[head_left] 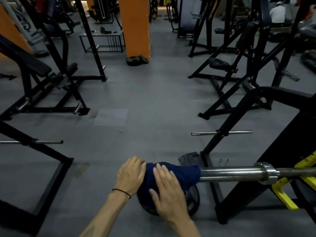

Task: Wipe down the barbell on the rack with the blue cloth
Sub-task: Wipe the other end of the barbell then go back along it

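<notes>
Both hands are on the blue cloth (172, 175), which is draped over the free end of the barbell (239, 173). The left hand (130, 177) sits at the cloth's left edge with its fingers curled over the top of the bundle, a thin black band (121, 191) round its wrist; the right hand (168, 192) lies just beside it, fingers straight and laid flat on top of the cloth, slightly blurred. The two hands are close together but not touching. From under the cloth the chrome sleeve of the barbell runs to the right, past its collar, to where the thinner shaft rests on a yellow hook (283, 194) of the black rack (256, 194). The bar's end is hidden by the cloth. Below the hands, a dark weight plate (194, 200) stands on the floor, partly covered by the cloth and the right hand. Just beyond the cloth a grey rag (190, 159) lies on the floor against the rack's foot, and beside it two small wire clips (224, 161). Two chrome pegs stick out sideways at about the same height: one on the right frame (222, 133), one on the left frame (30, 142). Between these frames lies a wide stretch of grey floor (136, 100), open as far as the orange pillar (135, 26), with two plates (136, 60) lying at its base. Black machines line both sides.
</notes>
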{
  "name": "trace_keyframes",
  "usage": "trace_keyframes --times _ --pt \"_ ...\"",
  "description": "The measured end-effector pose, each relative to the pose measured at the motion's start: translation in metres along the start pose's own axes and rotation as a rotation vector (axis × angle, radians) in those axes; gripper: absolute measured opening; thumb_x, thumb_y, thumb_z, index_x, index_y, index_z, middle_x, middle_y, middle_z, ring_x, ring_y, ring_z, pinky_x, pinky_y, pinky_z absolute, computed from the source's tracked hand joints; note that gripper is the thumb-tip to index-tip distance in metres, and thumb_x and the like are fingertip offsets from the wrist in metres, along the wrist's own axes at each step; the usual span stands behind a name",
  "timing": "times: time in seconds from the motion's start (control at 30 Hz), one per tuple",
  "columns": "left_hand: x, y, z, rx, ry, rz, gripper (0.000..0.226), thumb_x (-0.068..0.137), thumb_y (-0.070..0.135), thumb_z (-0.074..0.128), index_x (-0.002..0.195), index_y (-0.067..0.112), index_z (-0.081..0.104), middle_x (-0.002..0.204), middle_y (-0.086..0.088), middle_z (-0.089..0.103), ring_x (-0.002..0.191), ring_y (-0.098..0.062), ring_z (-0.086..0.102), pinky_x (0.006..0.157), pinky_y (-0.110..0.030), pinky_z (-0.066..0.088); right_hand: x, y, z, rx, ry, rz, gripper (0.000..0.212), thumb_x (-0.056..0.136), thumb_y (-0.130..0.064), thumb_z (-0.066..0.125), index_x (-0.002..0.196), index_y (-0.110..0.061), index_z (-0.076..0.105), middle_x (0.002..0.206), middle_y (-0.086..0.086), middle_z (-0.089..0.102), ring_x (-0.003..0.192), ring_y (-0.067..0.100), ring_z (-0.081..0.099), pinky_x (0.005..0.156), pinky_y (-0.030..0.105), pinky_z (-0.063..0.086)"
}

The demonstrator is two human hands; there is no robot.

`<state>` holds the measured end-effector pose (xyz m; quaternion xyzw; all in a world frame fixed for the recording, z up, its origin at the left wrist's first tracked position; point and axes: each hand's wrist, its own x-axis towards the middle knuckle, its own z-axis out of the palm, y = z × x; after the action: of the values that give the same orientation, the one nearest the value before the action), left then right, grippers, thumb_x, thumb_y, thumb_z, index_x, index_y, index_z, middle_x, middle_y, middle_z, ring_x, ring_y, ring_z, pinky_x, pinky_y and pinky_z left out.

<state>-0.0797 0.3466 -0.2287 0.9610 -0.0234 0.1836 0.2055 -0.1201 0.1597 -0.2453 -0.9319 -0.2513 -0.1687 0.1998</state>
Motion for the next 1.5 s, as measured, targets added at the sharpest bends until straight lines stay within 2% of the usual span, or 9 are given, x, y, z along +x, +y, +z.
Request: trace_keyframes --times 0.23,0.4,0.6,0.7,0.93,1.1,1.23,1.37,1.5 --pt "0.004 0.0 -0.001 0.014 0.077 0.024 0.034 0.101 0.035 0.038 0.092 0.016 0.064 0.084 0.003 0.058 0.074 -0.019 0.055 0.062 -0.038 0.047 -0.005 0.042 -0.018 0.036 0.234 0.55 0.066 0.104 -0.047 0.035 0.155 -0.005 0.037 0.167 0.005 0.025 0.156 0.027 0.018 0.127 0.052 0.01" --pt "0.0 0.008 0.002 0.005 0.045 -0.002 0.037 0.101 0.037 0.035 0.097 0.017 0.066 0.089 0.005 0.061 0.08 -0.017 0.058 0.068 -0.036 0.049 0.001 -0.005 0.002 -0.016 0.004 -0.019 0.067 0.106 -0.052 0.036 0.16 -0.012 0.031 0.168 0.003 0.025 0.155 0.02 0.023 0.126 0.038 0.015" --pt "0.004 0.01 0.007 -0.004 0.052 0.015 0.038 0.102 0.038 0.035 0.098 0.017 0.066 0.092 0.005 0.061 0.081 -0.015 0.056 0.07 -0.031 0.045 -0.027 0.124 -0.061 -0.136 0.126 0.302 0.061 0.107 -0.049 0.031 0.149 -0.009 0.05 0.156 0.008 0.045 0.144 0.03 0.042 0.126 0.044 0.019" --pt "-0.001 0.015 0.008 -0.008 0.056 0.003 0.039 0.102 0.039 0.035 0.1 0.016 0.067 0.094 0.005 0.063 0.083 -0.015 0.057 0.072 -0.028 0.042 -0.013 0.084 -0.039 -0.023 0.237 0.529 0.062 0.105 -0.048 0.034 0.15 -0.007 0.044 0.156 0.014 0.044 0.149 0.033 0.034 0.124 0.052 0.018" --pt "-0.005 0.02 0.001 -0.006 0.02 -0.044 0.045 0.102 0.043 0.033 0.106 0.016 0.069 0.103 0.003 0.067 0.093 -0.016 0.061 0.081 -0.032 0.047 -0.002 0.025 -0.011 -0.026 0.032 -0.014 0.063 0.104 -0.045 0.043 0.159 -0.015 0.034 0.168 0.002 0.025 0.155 0.019 0.024 0.126 0.038 0.015" --pt "0.0 0.023 0.007 -0.036 0.033 -0.04 0.047 0.102 0.044 0.032 0.107 0.015 0.068 0.102 0.002 0.066 0.091 -0.017 0.059 0.078 -0.028 0.041 -0.04 0.146 -0.073 -0.067 0.143 0.388 0.056 0.107 -0.045 0.034 0.153 -0.015 0.043 0.16 0.006 0.04 0.153 0.024 0.028 0.125 0.051 0.018" --pt "-0.006 0.032 0.013 -0.072 0.055 -0.101 0.048 0.102 0.047 0.031 0.107 0.016 0.067 0.103 0.003 0.065 0.09 -0.015 0.057 0.077 -0.029 0.039 -0.02 0.102 -0.052 0.0 0.251 0.631 0.06 0.092 -0.019 0.052 0.151 -0.012 0.042 0.157 0.008 0.041 0.154 0.027 0.023 0.125 0.055 0.012" --pt "-0.005 0.037 0.017 -0.058 0.035 -0.115 0.046 0.101 0.043 0.032 0.106 0.016 0.068 0.104 0.003 0.067 0.094 -0.017 0.061 0.081 -0.026 0.04 0.003 -0.003 -0.007 0.021 0.042 0.15 0.079 0.089 -0.047 0.055 0.158 -0.015 0.033 0.166 0.002 0.03 0.155 0.024 0.022 0.125 0.043 0.01" --pt "0.002 0.037 0.013 -0.043 0.073 -0.12 0.043 0.1 0.041 0.035 0.102 0.015 0.069 0.1 0.002 0.067 0.091 -0.017 0.061 0.076 -0.028 0.041 -0.01 0.062 -0.033 -0.091 -0.022 0.011 0.073 0.097 -0.046 0.052 0.161 -0.019 0.029 0.169 -0.001 0.022 0.155 0.018 0.022 0.127 0.036 0.01"
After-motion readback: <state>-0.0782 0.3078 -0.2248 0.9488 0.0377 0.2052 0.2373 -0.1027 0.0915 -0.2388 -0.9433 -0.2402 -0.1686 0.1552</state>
